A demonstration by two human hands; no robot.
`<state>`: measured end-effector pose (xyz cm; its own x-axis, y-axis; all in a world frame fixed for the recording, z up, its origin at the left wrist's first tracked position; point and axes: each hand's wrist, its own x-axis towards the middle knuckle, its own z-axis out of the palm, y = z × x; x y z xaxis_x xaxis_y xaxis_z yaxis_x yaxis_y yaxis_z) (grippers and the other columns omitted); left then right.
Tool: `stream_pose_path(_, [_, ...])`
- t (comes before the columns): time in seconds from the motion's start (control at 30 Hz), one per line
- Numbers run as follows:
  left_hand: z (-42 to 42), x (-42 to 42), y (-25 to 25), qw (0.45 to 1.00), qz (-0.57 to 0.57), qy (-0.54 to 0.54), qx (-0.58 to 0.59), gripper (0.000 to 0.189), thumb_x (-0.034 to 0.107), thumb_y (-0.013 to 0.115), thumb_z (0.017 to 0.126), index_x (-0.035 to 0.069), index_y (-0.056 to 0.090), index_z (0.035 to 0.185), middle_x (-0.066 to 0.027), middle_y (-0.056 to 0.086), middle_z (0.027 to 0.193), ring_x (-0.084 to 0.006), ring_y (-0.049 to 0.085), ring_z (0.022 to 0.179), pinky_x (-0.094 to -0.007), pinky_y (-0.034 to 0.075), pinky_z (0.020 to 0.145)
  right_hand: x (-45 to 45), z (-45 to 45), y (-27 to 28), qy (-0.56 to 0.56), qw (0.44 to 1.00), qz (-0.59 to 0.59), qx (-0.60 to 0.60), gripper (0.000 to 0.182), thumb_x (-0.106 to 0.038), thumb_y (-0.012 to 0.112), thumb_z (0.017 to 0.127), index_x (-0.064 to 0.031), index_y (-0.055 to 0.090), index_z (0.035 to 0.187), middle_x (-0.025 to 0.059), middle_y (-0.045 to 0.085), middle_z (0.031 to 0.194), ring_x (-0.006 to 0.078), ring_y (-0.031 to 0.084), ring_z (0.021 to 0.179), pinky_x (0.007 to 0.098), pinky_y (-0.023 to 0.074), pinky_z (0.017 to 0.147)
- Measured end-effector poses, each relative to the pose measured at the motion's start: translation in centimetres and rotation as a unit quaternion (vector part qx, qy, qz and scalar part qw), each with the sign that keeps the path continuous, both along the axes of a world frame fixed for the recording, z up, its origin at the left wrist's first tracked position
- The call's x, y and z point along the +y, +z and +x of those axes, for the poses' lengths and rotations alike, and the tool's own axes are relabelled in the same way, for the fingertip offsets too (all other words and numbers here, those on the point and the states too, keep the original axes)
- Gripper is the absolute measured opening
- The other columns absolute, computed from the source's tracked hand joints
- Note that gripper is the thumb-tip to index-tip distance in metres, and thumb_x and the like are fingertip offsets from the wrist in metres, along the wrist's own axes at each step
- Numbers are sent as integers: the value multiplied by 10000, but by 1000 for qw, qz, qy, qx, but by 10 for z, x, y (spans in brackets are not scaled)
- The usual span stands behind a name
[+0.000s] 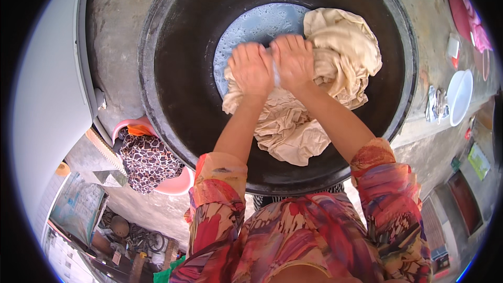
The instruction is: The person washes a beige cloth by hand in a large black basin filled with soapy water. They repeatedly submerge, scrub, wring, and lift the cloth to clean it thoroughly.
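Note:
Inside a large black tub (184, 67) lies a bunched, wet-looking beige cloth (338, 39), heaped along the tub's right and near side. My left hand (252, 70) is closed over the cloth's left part, knuckles up. Right beside it, my right hand (292, 62) grips the same cloth, with the two thumbs almost meeting. Both hands are slightly blurred. A whitish strip shows between them; I cannot tell whether it is foam or fabric. Bluish soapy water (261, 21) with bubbles pools at the tub's bottom, partly covered by the cloth and my hands.
A pale appliance-like cabinet (51, 59) stands at left. Below it, a pink basin (177, 182) holds patterned dark fabric (151, 161) and an orange cloth (139, 130). On the concrete floor at right are a pale basin (459, 98) and a small crumpled cloth (437, 104).

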<state>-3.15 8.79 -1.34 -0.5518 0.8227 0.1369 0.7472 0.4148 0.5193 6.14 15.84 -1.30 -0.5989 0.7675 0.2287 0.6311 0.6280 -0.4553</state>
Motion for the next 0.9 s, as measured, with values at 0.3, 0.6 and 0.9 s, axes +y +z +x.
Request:
stream_pose_path(0.3, [-24, -20, 26, 987, -99, -112, -55, 847, 615, 769, 713, 121, 490, 1341, -145, 477, 1357, -363, 440, 1253, -509, 334, 1055, 34, 55, 31, 91, 990, 19, -102, 452, -341, 664, 886, -108, 597, 1267, 119, 600, 1271, 270, 525, 1169, 411, 421, 938])
stream_pose_path(0.6, [-27, -1, 83, 922, -274, -92, -258, 832, 573, 819, 654, 28, 597, 1243, -209, 684, 1129, -353, 640, 1094, -407, 472, 979, 74, 106, 65, 65, 923, -31, -379, 710, -54, 774, 680, -193, 548, 1339, 84, 565, 1295, 250, 542, 1193, 385, 517, 904])
stream_pose_path(0.9, [-95, -65, 43, 925, -8, 184, -331, 688, 504, 697, 873, -63, 563, 1239, -212, 619, 1194, -306, 581, 1107, -381, 451, 986, 83, 5, 152, 143, 978, 145, 42, 529, -35, 742, 745, -133, 613, 1248, 59, 601, 1220, 261, 531, 1198, 378, 447, 990])
